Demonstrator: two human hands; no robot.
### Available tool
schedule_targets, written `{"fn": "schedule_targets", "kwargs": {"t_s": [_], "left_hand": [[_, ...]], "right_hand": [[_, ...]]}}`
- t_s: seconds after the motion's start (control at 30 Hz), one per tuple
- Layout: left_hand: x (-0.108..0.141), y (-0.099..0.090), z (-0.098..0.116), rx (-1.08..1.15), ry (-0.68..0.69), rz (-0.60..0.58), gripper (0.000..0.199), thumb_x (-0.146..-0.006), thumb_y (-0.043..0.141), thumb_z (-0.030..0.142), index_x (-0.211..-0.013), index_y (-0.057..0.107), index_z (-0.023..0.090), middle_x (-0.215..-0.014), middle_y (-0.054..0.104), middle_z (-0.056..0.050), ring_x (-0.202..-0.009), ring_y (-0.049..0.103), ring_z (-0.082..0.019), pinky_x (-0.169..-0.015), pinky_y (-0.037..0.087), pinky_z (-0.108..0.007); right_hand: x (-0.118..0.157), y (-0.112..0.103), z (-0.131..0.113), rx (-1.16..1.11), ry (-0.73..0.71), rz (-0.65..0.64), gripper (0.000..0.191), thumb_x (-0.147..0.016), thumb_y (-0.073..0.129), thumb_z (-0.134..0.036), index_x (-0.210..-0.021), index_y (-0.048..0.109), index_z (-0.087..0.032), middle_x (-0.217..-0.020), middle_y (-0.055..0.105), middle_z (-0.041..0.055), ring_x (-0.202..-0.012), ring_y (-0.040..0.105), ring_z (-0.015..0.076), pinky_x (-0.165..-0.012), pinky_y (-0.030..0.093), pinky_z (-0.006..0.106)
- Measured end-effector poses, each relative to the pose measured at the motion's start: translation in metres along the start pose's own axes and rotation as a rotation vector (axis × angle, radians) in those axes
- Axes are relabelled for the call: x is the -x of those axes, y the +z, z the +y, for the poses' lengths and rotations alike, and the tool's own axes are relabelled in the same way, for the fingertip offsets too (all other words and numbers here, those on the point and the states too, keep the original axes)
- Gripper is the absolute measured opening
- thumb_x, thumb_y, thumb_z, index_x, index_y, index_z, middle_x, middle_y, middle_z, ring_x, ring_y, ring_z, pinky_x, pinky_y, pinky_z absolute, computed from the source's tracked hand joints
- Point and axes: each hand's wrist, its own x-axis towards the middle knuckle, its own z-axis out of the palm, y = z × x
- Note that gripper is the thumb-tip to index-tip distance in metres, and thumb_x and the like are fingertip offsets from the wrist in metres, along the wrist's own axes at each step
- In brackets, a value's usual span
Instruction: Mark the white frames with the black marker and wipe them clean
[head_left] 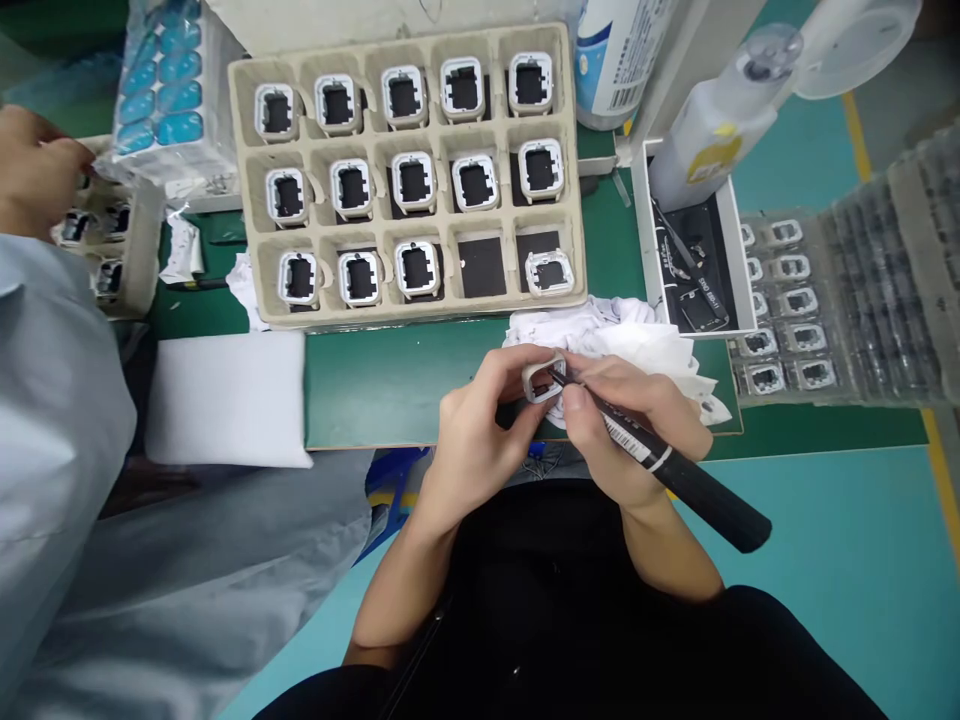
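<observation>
My left hand is closed around a small silvery-white frame, gripping it between thumb and fingers. In my right hand is a black marker, its tip pointing left at the inside of the frame. Whether the tip touches the frame is too small to tell. Beyond my hands stands a beige tray with rows of similar frames in its compartments. One front-row compartment holds no frame, and the frame to its right lies askew. White cloths lie crumpled just behind my right hand.
A white foam sheet lies left on the green table. At the right stand a white box, a bottle and stacked clear trays. A person in a grey-blue sleeve works at the far left.
</observation>
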Motion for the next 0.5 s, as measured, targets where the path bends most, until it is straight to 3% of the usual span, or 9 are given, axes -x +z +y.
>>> {"fn": "schedule_targets", "kwargs": {"t_s": [0.3, 0.5], "left_hand": [[0.0008, 0.0, 0.0023, -0.051, 0.005, 0.005, 0.041, -0.111, 0.082, 0.016, -0.148, 0.074, 0.032, -0.136, 0.091, -0.003, -0.117, 0.092, -0.02, -0.106, 0.076, -0.03], [0.0013, 0.0002, 0.0014, -0.044, 0.019, 0.003, 0.044, -0.11, 0.081, 0.012, -0.149, 0.075, 0.032, -0.136, 0.091, -0.002, -0.116, 0.092, -0.019, -0.104, 0.075, -0.027]], "right_hand": [[-0.0035, 0.0039, -0.0014, 0.038, -0.014, 0.026, 0.018, -0.105, 0.085, -0.016, -0.108, 0.077, -0.032, -0.085, 0.084, -0.0037, -0.071, 0.085, 0.0225, -0.084, 0.085, 0.046], [-0.0021, 0.0027, -0.0009, 0.037, -0.021, 0.011, 0.019, -0.104, 0.084, -0.013, -0.11, 0.078, -0.031, -0.086, 0.084, -0.003, -0.074, 0.087, 0.0225, -0.088, 0.086, 0.046]]}}
